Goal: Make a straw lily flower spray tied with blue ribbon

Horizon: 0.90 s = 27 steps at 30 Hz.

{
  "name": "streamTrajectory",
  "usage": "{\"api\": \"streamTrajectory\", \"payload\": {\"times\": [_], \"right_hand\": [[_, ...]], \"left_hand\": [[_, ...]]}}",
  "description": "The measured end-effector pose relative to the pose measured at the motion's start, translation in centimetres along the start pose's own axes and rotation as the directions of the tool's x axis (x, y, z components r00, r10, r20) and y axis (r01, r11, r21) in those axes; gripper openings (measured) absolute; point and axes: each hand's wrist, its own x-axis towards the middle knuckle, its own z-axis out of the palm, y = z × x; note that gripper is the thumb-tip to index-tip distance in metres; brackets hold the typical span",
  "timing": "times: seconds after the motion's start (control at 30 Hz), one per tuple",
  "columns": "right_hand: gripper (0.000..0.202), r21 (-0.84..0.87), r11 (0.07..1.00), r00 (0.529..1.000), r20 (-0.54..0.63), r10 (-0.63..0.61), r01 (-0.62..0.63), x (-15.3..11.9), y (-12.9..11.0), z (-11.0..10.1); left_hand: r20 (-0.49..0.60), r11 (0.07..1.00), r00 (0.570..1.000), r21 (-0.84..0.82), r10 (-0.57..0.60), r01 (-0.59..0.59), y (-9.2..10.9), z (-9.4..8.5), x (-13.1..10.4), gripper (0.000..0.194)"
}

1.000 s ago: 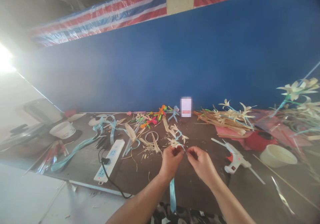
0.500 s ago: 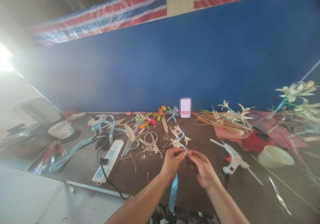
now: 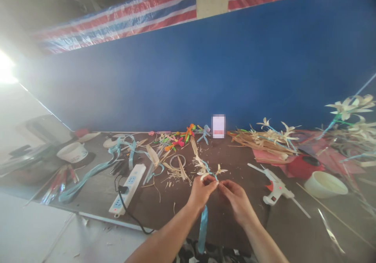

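Observation:
Both hands meet over the middle of the table, around a small spray of cream artificial flowers (image 3: 202, 168) whose thin stem (image 3: 214, 174) is wrapped in light blue. My left hand (image 3: 202, 194) pinches this flower stem between thumb and fingers. Close beside it, my right hand (image 3: 235, 198) is closed, thumb and index finger pressed together at the lower end of the same stem; the exact contact is partly hidden. A strip of light blue ribbon (image 3: 202, 231) hangs down below my left hand, its upper part hidden behind the hand.
A white glue gun (image 3: 277, 188) lies right of my hands, near tweezers (image 3: 331, 231) and a pale bowl (image 3: 326, 184). On the left are a power strip (image 3: 128, 190) with a black cord and loose blue ribbon (image 3: 88, 181). Dried husk pieces (image 3: 176, 173) lie behind. A blue panel (image 3: 176, 75) rises behind.
The flower spray has turned, its blooms now spread lower and wider to both sides. My right hand's fingers have shifted slightly down and come together. The hanging ribbon has swung slightly.

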Motion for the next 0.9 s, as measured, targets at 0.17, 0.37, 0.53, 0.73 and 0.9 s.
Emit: {"api": "streamTrajectory", "payload": {"times": [0.17, 0.37, 0.53, 0.73, 0.9], "right_hand": [[0.018, -0.004, 0.994, 0.989, -0.100, -0.109, 0.110, -0.2, 1.3, 0.8], [0.012, 0.368, 0.929, 0.998, -0.043, 0.043, -0.024, 0.1, 3.0, 1.3], [0.013, 0.453, 0.873, 0.983, 0.059, 0.174, -0.181, 0.1, 3.3, 0.7], [0.016, 0.465, 0.856, 0.972, 0.052, 0.229, -0.226, 0.7, 4.5, 0.6], [0.020, 0.195, 0.975, 0.993, -0.039, 0.112, -0.103, 1.1, 4.7, 0.7]], "left_hand": [[-0.117, 1.000, 0.993, -0.013, 0.001, -0.003, -0.7, 0.8, -0.5, 0.016], [0.003, 0.942, 0.973, -0.252, -0.230, 0.223, -1.6, 1.7, -1.3, 0.036], [0.083, 0.913, 0.940, -0.225, -0.330, 0.341, -1.5, 1.5, -1.1, 0.035], [-0.032, 0.952, 0.959, -0.137, -0.282, 0.275, -2.7, 1.6, -0.4, 0.032], [-0.138, 0.994, 0.985, 0.006, -0.108, 0.110, -4.0, 0.9, 0.6, 0.023]]}}
